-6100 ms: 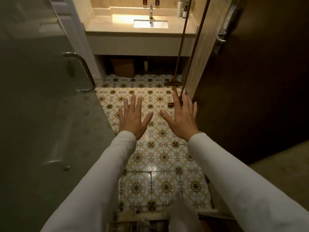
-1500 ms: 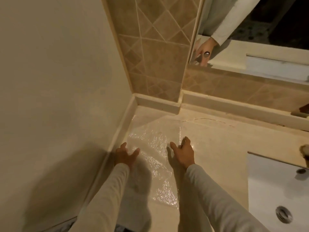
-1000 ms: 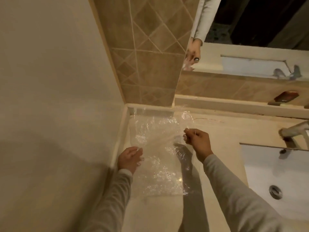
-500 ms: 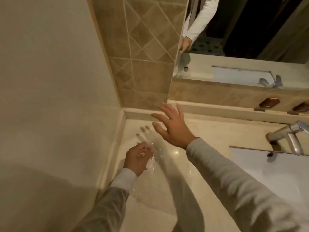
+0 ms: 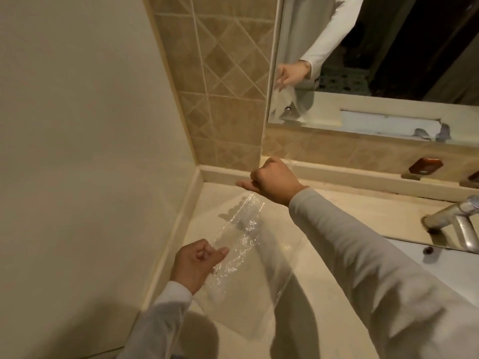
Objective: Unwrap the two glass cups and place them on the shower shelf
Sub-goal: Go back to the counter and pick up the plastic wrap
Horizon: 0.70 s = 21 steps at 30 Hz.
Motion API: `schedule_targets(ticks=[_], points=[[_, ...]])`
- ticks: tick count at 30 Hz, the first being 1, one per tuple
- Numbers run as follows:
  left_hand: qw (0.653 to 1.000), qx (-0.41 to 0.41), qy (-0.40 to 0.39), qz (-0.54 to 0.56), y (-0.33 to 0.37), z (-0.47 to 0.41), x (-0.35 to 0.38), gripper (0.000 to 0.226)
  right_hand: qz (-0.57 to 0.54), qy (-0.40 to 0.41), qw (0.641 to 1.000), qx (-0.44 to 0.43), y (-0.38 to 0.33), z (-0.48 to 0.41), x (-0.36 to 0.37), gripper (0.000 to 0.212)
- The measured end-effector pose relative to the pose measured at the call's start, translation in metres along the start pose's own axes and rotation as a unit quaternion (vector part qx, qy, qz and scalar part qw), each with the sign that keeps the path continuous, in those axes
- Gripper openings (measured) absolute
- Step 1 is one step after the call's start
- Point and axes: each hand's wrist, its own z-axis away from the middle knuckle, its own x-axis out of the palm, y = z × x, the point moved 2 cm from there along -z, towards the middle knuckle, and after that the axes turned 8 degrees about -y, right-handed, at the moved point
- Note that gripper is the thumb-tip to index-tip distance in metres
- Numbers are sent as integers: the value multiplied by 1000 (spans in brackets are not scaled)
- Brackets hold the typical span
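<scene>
Mirror [image 5: 388, 47]; faucet [image 5: 458, 221]; tiled wall [image 5: 223, 86]

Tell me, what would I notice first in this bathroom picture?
Probably the shiny clear plastic wrap, stretched over the counter between the left hand and the raised right hand. Then the mirror above, showing a white sleeve, and the metal faucet at the right edge.

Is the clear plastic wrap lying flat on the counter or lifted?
Lifted. The plastic wrap stretches between the left hand and the raised right hand, above the counter.
</scene>
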Motion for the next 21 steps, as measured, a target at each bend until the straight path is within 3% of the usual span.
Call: schedule_targets(ticks=[1,3,4,6,8,10,12,14,15,16,19,21], points=[[997,-24,-29,-65,-3,2,0,47,-5,-3,1000,-2,0,3,-1,64],[955,-91,-131,-248,8,-3,4,47,-4,-5,1000,-12,-6,8,0,64],[944,-100,-152,-276,20,-12,10,55,-1,-15,1000,-21,-10,9,1,65],[968,-70,-113,-213,54,-33,21,61,-12,-14,999,-43,-19,11,1,66],[986,-2,-75,-149,86,-48,36,36,-48,31,997,-43,-21,15,-5,61],[991,48,-49,-113,102,-50,47,19,-106,119,987,-29,-13,20,-18,53],[990,89,-14,-111,101,-44,52,22,-164,241,956,26,3,32,-31,44],[988,107,13,-110,93,-37,51,22,-202,339,909,131,23,49,-34,27],[991,104,24,-86,90,-34,49,20,-221,368,881,196,31,61,-30,28],[993,99,39,-49,87,-32,47,18,-263,369,851,265,37,75,-23,43],[989,77,104,66,80,-30,38,10,-499,204,735,412,29,108,16,103],[985,67,123,100,79,-29,35,11,-664,80,618,414,12,123,42,124]])
